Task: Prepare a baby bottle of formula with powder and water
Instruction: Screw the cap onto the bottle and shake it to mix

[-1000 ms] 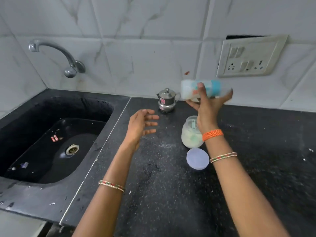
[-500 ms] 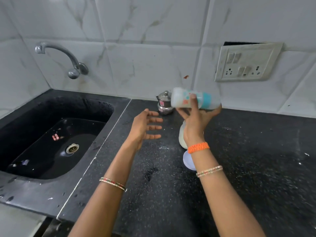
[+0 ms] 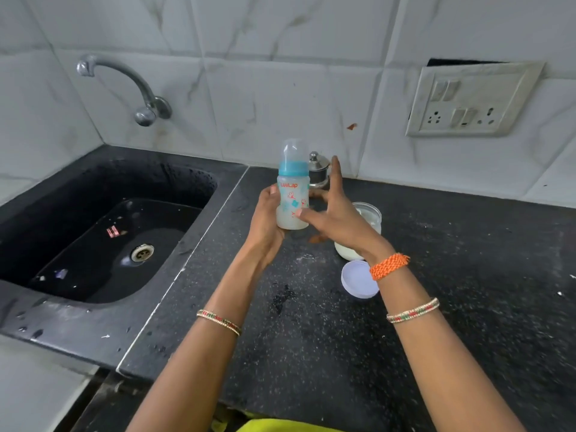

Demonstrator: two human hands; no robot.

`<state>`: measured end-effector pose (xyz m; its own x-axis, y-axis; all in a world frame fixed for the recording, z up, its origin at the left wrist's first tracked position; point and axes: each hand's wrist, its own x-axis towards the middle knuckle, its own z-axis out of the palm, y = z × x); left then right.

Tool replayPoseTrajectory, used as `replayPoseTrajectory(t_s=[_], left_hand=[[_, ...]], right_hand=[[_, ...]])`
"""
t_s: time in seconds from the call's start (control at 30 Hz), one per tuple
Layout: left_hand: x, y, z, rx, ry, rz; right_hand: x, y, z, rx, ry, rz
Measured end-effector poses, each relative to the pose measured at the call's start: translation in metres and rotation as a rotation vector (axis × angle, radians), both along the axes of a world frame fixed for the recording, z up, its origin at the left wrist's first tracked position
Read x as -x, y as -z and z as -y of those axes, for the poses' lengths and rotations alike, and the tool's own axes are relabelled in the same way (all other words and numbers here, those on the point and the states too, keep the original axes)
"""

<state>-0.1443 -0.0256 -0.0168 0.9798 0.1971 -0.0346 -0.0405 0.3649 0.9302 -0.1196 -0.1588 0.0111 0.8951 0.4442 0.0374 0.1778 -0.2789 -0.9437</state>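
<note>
A baby bottle [image 3: 292, 198] with a blue collar, clear cap and whitish liquid inside stands upright above the black counter. My left hand [image 3: 265, 219] grips its lower body from the left. My right hand [image 3: 335, 213] is at the bottle's right side, fingers spread, one fingertip touching the bottle. Behind my right hand sits an open clear jar of white powder [image 3: 367, 219], partly hidden. Its white lid [image 3: 358, 280] lies on the counter in front of the jar.
A small steel pot with lid [image 3: 318, 173] stands by the wall behind the bottle. A black sink [image 3: 103, 238] with a wall tap [image 3: 131, 88] fills the left. A switch and socket panel [image 3: 470, 101] is on the right wall. Powder specks dot the counter [image 3: 467, 291].
The bottle went from lying sideways in my right hand to upright in my left hand. My right hand loosened and now rests against its side.
</note>
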Motion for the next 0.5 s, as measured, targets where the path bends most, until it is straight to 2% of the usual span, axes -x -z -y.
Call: replayPoseTrajectory(t_s=[0.13,0.17,0.23,0.33,0.37,0.4,0.47,0.5], left_hand=[[0.000,-0.010,0.000,0.075,0.067,0.049],[0.001,-0.013,-0.002,0.118,0.091,0.069],[0.002,-0.023,-0.008,0.197,0.105,0.113],[0.000,-0.027,-0.024,0.133,0.027,0.156],[-0.001,-0.026,-0.029,0.111,0.008,0.157],[-0.002,-0.025,-0.032,0.113,-0.002,0.150],[-0.004,-0.025,-0.035,0.132,-0.009,0.124],[-0.004,-0.026,-0.035,0.130,-0.017,0.112]], right_hand=[[-0.006,0.002,-0.008,0.015,0.062,0.145],[-0.009,0.001,-0.009,-0.046,0.089,0.168],[-0.014,-0.008,-0.005,-0.395,0.200,0.114],[-0.021,-0.029,0.008,-1.155,0.449,-0.049],[-0.020,-0.030,0.011,-1.264,0.438,-0.086],[-0.014,-0.030,0.012,-1.231,0.357,-0.119],[-0.002,-0.024,0.009,-0.942,0.140,-0.118],[-0.002,-0.019,0.009,-0.909,0.088,-0.095]])
